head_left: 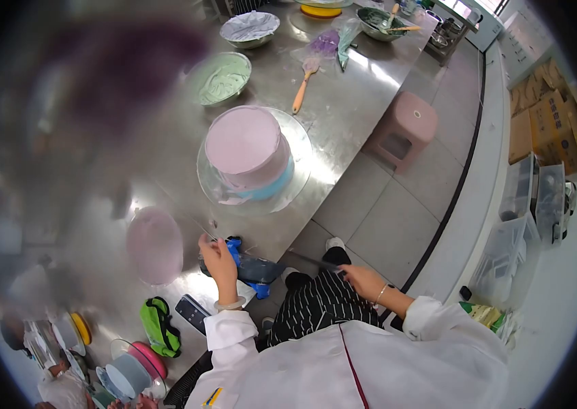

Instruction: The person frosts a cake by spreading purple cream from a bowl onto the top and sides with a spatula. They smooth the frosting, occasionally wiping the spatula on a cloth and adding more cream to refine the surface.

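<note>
My right hand (363, 281) is closed round the handle of a long thin palette knife (314, 260), its dark blade pointing left over my striped trousers. At the table's near edge, my left hand (218, 264) has its fingers pinched together; a thin line shows at the fingertips, but I cannot make out what it is. Beyond my hands, a round cake (244, 144) with pink cream on its top and upper side and blue round the base stands on a clear turntable (299, 180). Some cream at the rim looks uneven.
Bowls of green cream (224, 78) and pale lilac cream (250, 28) stand behind the cake. A spatula (300, 95) and piping bags (326, 44) lie nearby. A pink round shape (156, 245), a phone (193, 313) and a green pouch (160, 327) are leftward. A pink stool (411, 123) stands right.
</note>
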`<state>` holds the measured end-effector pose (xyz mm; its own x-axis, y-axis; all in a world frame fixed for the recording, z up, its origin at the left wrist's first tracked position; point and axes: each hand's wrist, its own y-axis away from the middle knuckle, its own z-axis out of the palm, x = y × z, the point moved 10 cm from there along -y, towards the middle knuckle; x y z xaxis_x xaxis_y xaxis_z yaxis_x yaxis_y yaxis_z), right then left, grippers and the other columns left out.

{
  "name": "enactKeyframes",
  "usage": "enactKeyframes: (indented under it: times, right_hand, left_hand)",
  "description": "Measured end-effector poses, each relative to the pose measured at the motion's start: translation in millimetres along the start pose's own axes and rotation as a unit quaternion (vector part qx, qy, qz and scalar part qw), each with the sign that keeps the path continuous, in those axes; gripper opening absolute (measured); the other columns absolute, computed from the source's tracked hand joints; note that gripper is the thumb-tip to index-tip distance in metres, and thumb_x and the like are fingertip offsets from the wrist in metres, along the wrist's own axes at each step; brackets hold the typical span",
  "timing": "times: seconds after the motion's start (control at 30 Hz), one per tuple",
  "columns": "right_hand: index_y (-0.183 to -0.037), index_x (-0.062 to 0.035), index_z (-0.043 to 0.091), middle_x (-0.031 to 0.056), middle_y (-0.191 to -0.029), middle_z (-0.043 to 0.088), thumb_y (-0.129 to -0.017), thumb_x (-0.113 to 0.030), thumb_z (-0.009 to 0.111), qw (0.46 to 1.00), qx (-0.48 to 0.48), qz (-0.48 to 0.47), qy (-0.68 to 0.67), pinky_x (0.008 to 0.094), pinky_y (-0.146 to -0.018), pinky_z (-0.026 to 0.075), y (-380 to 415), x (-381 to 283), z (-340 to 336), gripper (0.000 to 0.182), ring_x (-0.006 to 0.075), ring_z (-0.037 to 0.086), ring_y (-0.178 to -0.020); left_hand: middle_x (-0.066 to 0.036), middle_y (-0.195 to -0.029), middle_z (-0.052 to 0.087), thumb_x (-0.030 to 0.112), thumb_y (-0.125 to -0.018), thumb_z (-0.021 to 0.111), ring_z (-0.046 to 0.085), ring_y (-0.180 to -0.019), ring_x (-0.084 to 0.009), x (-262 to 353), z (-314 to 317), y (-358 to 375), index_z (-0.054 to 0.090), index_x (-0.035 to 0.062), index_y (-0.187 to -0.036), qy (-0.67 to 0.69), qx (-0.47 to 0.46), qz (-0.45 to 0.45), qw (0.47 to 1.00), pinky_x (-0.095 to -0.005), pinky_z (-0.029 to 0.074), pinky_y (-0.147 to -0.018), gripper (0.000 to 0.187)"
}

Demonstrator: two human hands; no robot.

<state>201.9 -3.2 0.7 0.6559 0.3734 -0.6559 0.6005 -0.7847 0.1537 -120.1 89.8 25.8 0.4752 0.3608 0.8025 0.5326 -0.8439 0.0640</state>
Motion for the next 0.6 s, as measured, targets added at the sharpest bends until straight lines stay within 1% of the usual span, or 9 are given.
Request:
enactKeyframes:
  times: [0.03, 0.07, 0.13, 0.17, 0.23, 0.3, 0.37, 0.53, 0.6]
  right_hand:
    - [-0.114, -0.0063, 0.042, 0.0107, -0.078, 0.053, -0.082, -0.002, 0.039, 0.988, 0.078, 0.087, -0.102, 0.0332, -0.057, 0.046, 4.4, 22.5, -24.2, 0.032, 0.0231, 0.055, -0.063]
    - [-0.112, -0.0045, 0.043, 0.0101, -0.076, 0.054, -0.083, -0.002, 0.038, 0.952, 0.155, 0.170, -0.201, 0.0312, -0.055, 0.045, 9.8, 45.2, -43.9, 0.029, 0.0212, 0.053, -0.057]
    - [-0.113, -0.0028, 0.042, 0.0095, -0.074, 0.054, -0.084, -0.002, 0.037, 0.934, 0.204, 0.175, -0.235, 0.0292, -0.053, 0.045, -9.5, 55.5, -71.4, 0.029, 0.0182, 0.051, -0.053]
    - [-0.113, -0.0010, 0.042, 0.0089, -0.073, 0.053, -0.084, -0.001, 0.036, 0.911, 0.252, 0.184, -0.271, 0.0272, -0.052, 0.044, -18.7, 62.0, -88.1, 0.030, 0.0152, 0.048, -0.048]
    - [-0.118, -0.0011, 0.038, 0.0082, -0.075, 0.052, -0.085, -0.002, 0.036, 0.888, 0.260, 0.169, -0.340, 0.0265, -0.054, 0.045, -43.3, 60.0, -110.6, 0.033, 0.0130, 0.047, -0.051]
    - [-0.122, -0.0013, 0.035, 0.0075, -0.076, 0.051, -0.086, -0.002, 0.035, 0.862, 0.262, 0.153, -0.407, 0.0258, -0.055, 0.046, -61.2, 57.6, -128.8, 0.036, 0.0107, 0.046, -0.054]
    - [-0.130, -0.0034, 0.026, 0.0080, -0.084, 0.049, -0.086, -0.002, 0.036, 0.796, 0.250, 0.097, -0.543, 0.0258, -0.059, 0.047, -74.9, 51.1, -140.3, 0.045, 0.0097, 0.045, -0.060]
    - [-0.132, -0.0061, 0.021, 0.0071, -0.091, 0.048, -0.086, -0.003, 0.039, 0.809, 0.223, 0.051, -0.542, 0.0247, -0.060, 0.046, -95.1, 33.8, -162.4, 0.050, 0.0098, 0.045, -0.062]
    - [-0.129, -0.0047, 0.029, 0.0052, -0.089, 0.048, -0.085, -0.004, 0.041, 0.869, 0.243, 0.037, -0.429, 0.0211, -0.053, 0.041, -107.1, 29.6, -176.3, 0.046, 0.0082, 0.046, -0.060]
  left_hand:
    - [-0.010, -0.083, 0.053, 0.020, -0.084, 0.049, 0.054, -0.072, -0.0195, 0.8, 5.6, -7.3, 0.034, 0.0006, -0.117, 0.115, 0.004, 0.005, 0.993, -0.0297, 0.041, -0.066, 0.042]
    - [-0.010, -0.083, 0.053, 0.020, -0.084, 0.049, 0.054, -0.072, -0.0195, 9.6, 11.3, -15.3, 0.034, 0.0006, -0.117, 0.117, 0.008, 0.006, 0.993, -0.0297, 0.041, -0.066, 0.042]
    - [-0.012, -0.102, 0.049, 0.016, -0.086, 0.042, 0.051, -0.093, -0.0251, -5.5, 47.1, -25.4, 0.033, 0.0014, -0.118, 0.362, -0.033, -0.188, 0.912, -0.0334, 0.041, -0.078, 0.036]
    - [-0.012, -0.102, 0.049, 0.016, -0.086, 0.042, 0.051, -0.093, -0.0251, -3.7, 52.3, -33.6, 0.033, 0.0014, -0.118, 0.364, -0.030, -0.185, 0.912, -0.0334, 0.041, -0.078, 0.036]
    - [-0.014, -0.111, 0.046, 0.013, -0.087, 0.036, 0.046, -0.104, -0.0301, 9.6, 90.2, -41.8, 0.032, 0.0014, -0.118, 0.548, -0.167, -0.206, 0.793, -0.0409, 0.039, -0.085, 0.034]
    - [-0.014, -0.114, 0.045, 0.012, -0.087, 0.036, 0.045, -0.105, -0.0304, 10.1, 91.2, -42.8, 0.033, 0.0016, -0.117, 0.546, -0.137, -0.230, 0.794, -0.0423, 0.038, -0.086, 0.032]
    - [-0.015, -0.116, 0.044, 0.011, -0.087, 0.035, 0.045, -0.106, -0.0306, 6.5, 95.5, -36.5, 0.034, 0.0018, -0.116, 0.546, -0.110, -0.256, 0.790, -0.0436, 0.036, -0.087, 0.030]
    - [-0.014, -0.113, 0.048, 0.010, -0.085, 0.037, 0.043, -0.109, -0.0306, 15.3, 111.9, -6.8, 0.038, 0.0032, -0.111, 0.564, -0.118, -0.250, 0.778, -0.0462, 0.034, -0.090, 0.026]
    - [-0.014, -0.111, 0.048, 0.010, -0.085, 0.039, 0.043, -0.108, -0.0309, 13.1, 122.5, 7.8, 0.039, 0.0035, -0.109, 0.578, -0.139, -0.263, 0.760, -0.0463, 0.033, -0.090, 0.025]
